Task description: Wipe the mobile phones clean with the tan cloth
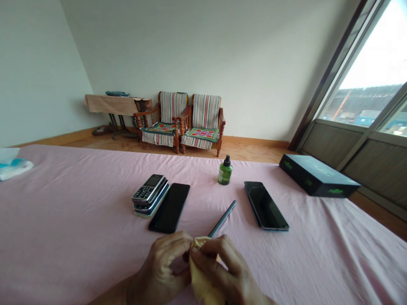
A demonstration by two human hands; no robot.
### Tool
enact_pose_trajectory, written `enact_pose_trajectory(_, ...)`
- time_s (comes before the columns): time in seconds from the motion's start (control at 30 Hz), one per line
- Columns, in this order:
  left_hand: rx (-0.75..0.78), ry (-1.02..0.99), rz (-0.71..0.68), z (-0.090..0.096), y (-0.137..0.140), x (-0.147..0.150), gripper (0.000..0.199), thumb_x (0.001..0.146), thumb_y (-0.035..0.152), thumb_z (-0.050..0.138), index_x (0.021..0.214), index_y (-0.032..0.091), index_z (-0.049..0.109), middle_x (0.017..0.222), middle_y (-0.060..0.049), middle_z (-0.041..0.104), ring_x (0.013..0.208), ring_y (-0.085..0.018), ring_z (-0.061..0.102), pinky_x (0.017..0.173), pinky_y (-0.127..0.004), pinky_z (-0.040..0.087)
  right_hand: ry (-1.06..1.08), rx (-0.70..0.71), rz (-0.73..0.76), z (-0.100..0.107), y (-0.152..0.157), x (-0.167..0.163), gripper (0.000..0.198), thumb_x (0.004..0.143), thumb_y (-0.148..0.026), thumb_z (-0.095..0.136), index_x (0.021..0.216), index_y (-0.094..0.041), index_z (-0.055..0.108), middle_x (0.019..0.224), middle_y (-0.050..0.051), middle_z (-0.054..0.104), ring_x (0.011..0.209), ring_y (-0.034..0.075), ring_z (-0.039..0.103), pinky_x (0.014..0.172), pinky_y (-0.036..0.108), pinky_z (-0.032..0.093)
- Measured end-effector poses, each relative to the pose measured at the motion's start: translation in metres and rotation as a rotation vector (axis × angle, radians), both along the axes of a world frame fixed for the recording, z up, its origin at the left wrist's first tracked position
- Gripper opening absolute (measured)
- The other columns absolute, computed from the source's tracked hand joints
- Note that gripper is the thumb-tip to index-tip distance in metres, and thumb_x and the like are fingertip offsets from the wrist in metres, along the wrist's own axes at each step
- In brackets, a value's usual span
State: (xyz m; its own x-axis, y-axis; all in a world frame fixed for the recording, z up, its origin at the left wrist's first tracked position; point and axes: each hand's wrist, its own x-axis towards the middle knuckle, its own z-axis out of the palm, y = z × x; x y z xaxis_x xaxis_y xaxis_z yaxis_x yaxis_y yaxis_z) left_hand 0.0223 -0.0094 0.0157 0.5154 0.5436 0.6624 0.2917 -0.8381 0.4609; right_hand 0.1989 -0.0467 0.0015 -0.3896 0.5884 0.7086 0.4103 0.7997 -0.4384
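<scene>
My right hand (229, 267) pinches a yellow cloth (203, 286) that hangs down between my two hands. My left hand (163, 264) is closed, its bent fingertips touching the cloth's left side; what they grip is hidden behind the fingers and folds. Just beyond the hands lies a slim grey stylus-like pen (222, 219), its near end behind the cloth. Left of the pen, a black smartphone (171, 207) rests on the pink tablecloth (79, 220). A stack of phones with a keypad phone (149, 188) on top stands beside it.
A green bottle with a black cap (225, 173) stands upright behind the pen. To the right lie a dark smartphone (267, 207) and a black box (318, 176). A tissue pack (14, 167) sits at the far left. Two wooden armchairs (203, 114) are beyond the table.
</scene>
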Motion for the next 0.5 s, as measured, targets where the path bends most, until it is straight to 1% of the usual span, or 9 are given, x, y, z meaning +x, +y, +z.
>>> enact_pose_trajectory(0.07, 0.025, 0.009, 0.023, -0.001, 0.000, 0.000, 0.013, 0.082, 0.009, 0.056, 0.089, 0.018, 0.062, 0.071, -0.002, 0.064, 0.065, -0.016, 0.064, 0.063, -0.022, 0.053, -0.026, 0.031, -0.009, 0.000, 0.002, 0.004, 0.050, 0.092, -0.017, 0.048, 0.141, -0.026, 0.041, 0.108, 0.010, 0.061, 0.095, 0.023, 0.059, 0.078, 0.032, 0.055)
enact_pose_trajectory(0.13, 0.055, 0.009, 0.037, -0.002, -0.001, -0.001, 0.015, 0.081, 0.007, 0.056, 0.091, 0.018, 0.060, 0.070, -0.001, 0.062, 0.063, -0.015, 0.062, 0.061, -0.022, 0.052, -0.034, 0.043, -0.050, 0.000, 0.006, 0.012, 0.054, 0.090, -0.010, 0.046, 0.141, -0.025, 0.042, 0.110, 0.011, 0.059, 0.099, 0.022, 0.058, 0.080, 0.031, 0.055)
enact_pose_trajectory(0.23, 0.086, 0.015, 0.036, -0.001, -0.001, -0.002, 0.018, 0.082, 0.005, 0.055, 0.095, 0.017, 0.058, 0.071, -0.001, 0.061, 0.062, -0.014, 0.060, 0.060, -0.022, 0.050, 0.018, 0.019, -0.197, -0.001, 0.019, 0.029, 0.055, 0.086, -0.001, 0.043, 0.135, -0.026, 0.050, 0.108, 0.010, 0.057, 0.102, 0.021, 0.058, 0.083, 0.032, 0.054)
enact_pose_trajectory(0.3, 0.108, 0.022, 0.029, 0.001, 0.001, -0.004, 0.020, 0.083, 0.005, 0.054, 0.098, 0.017, 0.057, 0.072, -0.002, 0.061, 0.064, -0.015, 0.060, 0.062, -0.023, 0.050, 0.059, 0.003, -0.319, -0.003, 0.030, 0.044, 0.054, 0.084, 0.000, 0.043, 0.130, -0.026, 0.056, 0.107, 0.009, 0.055, 0.101, 0.021, 0.058, 0.083, 0.033, 0.052)
enact_pose_trajectory(0.4, 0.123, 0.044, 0.021, 0.002, 0.005, -0.009, 0.022, 0.083, 0.006, 0.053, 0.103, 0.016, 0.056, 0.076, -0.004, 0.062, 0.069, -0.016, 0.061, 0.065, -0.025, 0.051, 0.074, -0.046, -0.484, -0.005, 0.044, 0.063, 0.048, 0.080, -0.002, 0.047, 0.120, -0.022, 0.064, 0.105, 0.009, 0.057, 0.097, 0.022, 0.059, 0.082, 0.034, 0.051)
enact_pose_trajectory(0.5, 0.096, 0.062, 0.038, 0.002, 0.010, -0.013, 0.020, 0.084, 0.007, 0.051, 0.101, 0.016, 0.058, 0.075, -0.003, 0.061, 0.067, -0.015, 0.060, 0.064, -0.025, 0.050, 0.091, -0.176, -0.598, -0.004, 0.051, 0.075, 0.041, 0.074, -0.002, 0.050, 0.105, -0.019, 0.072, 0.097, 0.008, 0.060, 0.083, 0.020, 0.061, 0.070, 0.030, 0.051)
